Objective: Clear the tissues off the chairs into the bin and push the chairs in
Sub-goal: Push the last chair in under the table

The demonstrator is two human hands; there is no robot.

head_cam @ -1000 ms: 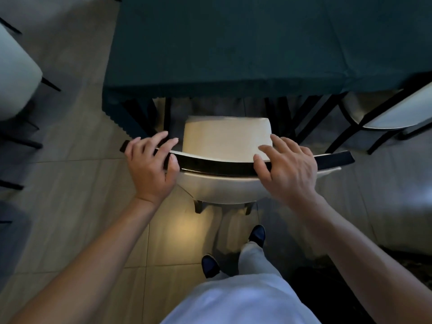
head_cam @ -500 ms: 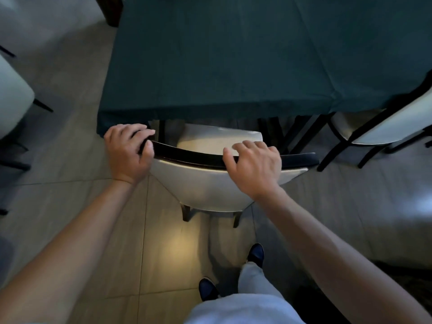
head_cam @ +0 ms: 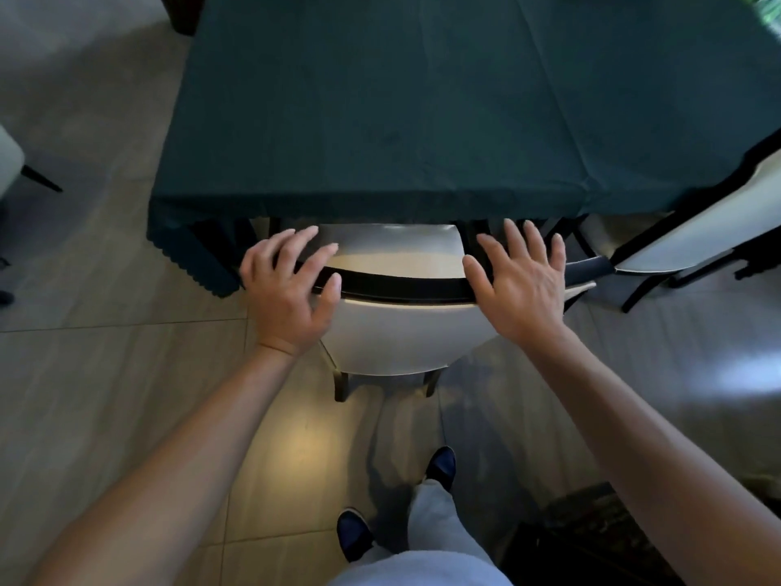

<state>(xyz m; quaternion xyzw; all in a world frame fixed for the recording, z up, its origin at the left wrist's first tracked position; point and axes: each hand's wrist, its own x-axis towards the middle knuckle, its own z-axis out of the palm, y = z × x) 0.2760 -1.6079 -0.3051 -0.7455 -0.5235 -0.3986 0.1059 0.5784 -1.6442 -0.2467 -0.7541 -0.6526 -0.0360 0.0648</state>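
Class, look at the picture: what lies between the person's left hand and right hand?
In the head view, the chair's dark top rail spans between the left hand and right hand, with its pale seat beyond.

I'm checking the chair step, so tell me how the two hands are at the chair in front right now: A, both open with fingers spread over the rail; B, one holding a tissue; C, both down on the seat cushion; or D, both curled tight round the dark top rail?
A: the left hand and right hand both show straight, spread fingers over the chair's dark top rail, holding nothing.
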